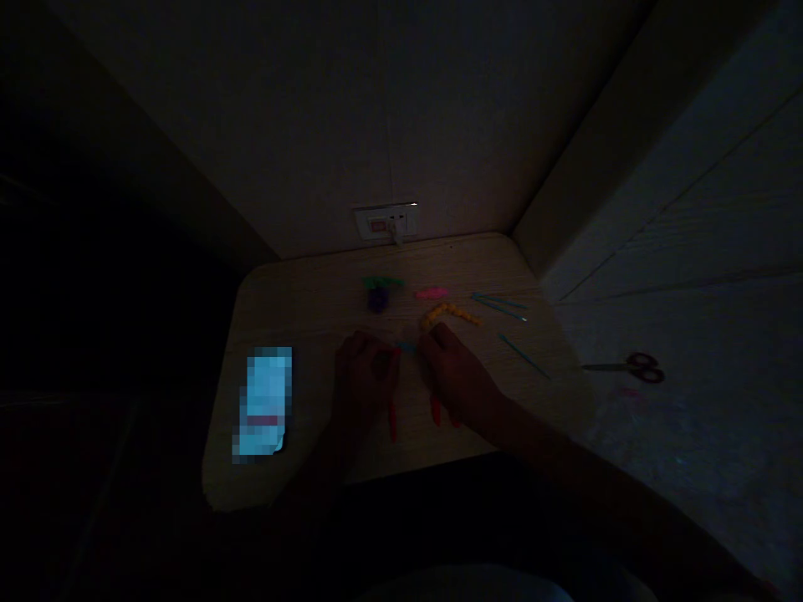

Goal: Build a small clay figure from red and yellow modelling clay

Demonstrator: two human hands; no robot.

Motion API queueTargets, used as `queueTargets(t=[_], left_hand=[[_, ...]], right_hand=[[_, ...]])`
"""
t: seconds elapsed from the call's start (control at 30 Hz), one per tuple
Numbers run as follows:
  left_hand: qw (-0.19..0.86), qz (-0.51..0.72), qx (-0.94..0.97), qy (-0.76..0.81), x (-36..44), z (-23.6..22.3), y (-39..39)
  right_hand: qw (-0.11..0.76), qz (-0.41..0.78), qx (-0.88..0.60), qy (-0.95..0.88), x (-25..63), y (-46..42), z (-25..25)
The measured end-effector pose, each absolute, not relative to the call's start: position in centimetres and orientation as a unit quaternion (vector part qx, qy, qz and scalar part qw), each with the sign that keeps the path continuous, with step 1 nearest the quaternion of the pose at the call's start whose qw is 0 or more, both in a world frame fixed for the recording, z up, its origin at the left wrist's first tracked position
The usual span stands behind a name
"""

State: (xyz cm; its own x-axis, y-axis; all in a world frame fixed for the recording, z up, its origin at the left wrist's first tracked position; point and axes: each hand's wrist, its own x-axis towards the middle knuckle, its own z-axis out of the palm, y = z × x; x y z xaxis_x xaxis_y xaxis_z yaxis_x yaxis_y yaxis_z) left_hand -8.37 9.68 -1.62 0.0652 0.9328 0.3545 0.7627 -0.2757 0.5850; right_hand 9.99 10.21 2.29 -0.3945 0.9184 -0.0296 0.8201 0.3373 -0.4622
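In the dim head view, my left hand [362,376] is closed, its fingertips pinched on a small red piece [397,354]. My right hand [452,368] is closed around a thin blue stick [407,346] that points toward the red piece; whether the two touch, I cannot tell. Below my hands lie a long red strip [392,422] and another red piece [436,411], partly under my right hand. A bumpy orange strand [461,313] curves just beyond my right fingers. Farther back are a pink piece [432,293], a green piece [382,283] and a dark purple lump [377,300].
Everything lies on a small wooden table [301,309] against the wall. A lit phone [267,401] is at its left. Several thin blue sticks [524,356] lie at the right. Scissors [643,367] are beyond the right edge. A wall socket [380,224] holds a plug.
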Motion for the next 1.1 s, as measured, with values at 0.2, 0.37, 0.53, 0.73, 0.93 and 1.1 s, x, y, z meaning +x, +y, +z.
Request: queueTargets(t=[0.2,0.37,0.53,0.73,0.93,1.1], left_hand=[[0.124,0.337,0.723,0.590,-8.3,-1.6,9.8],[0.127,0.344,0.722,0.586,-8.3,-1.4,9.8],[0.124,0.344,0.727,0.582,-8.4,-1.6,9.7],[0.122,0.337,0.725,0.588,-8.3,-1.6,9.8],[0.128,0.344,0.725,0.583,-8.2,-1.4,9.7],[0.125,0.332,0.731,0.583,-8.2,-1.5,9.6]], right_hand=[[0.109,0.204,-0.527,-0.818,9.9,10.0,1.6],[0.109,0.207,-0.524,-0.819,9.7,10.0,1.8],[0.107,0.210,-0.537,-0.810,9.8,10.2,2.5],[0.086,0.212,-0.532,-0.815,9.8,9.8,2.1],[0.094,0.207,-0.534,-0.815,9.8,10.0,2.4],[0.110,0.207,-0.536,-0.811,10.1,10.1,2.5]])
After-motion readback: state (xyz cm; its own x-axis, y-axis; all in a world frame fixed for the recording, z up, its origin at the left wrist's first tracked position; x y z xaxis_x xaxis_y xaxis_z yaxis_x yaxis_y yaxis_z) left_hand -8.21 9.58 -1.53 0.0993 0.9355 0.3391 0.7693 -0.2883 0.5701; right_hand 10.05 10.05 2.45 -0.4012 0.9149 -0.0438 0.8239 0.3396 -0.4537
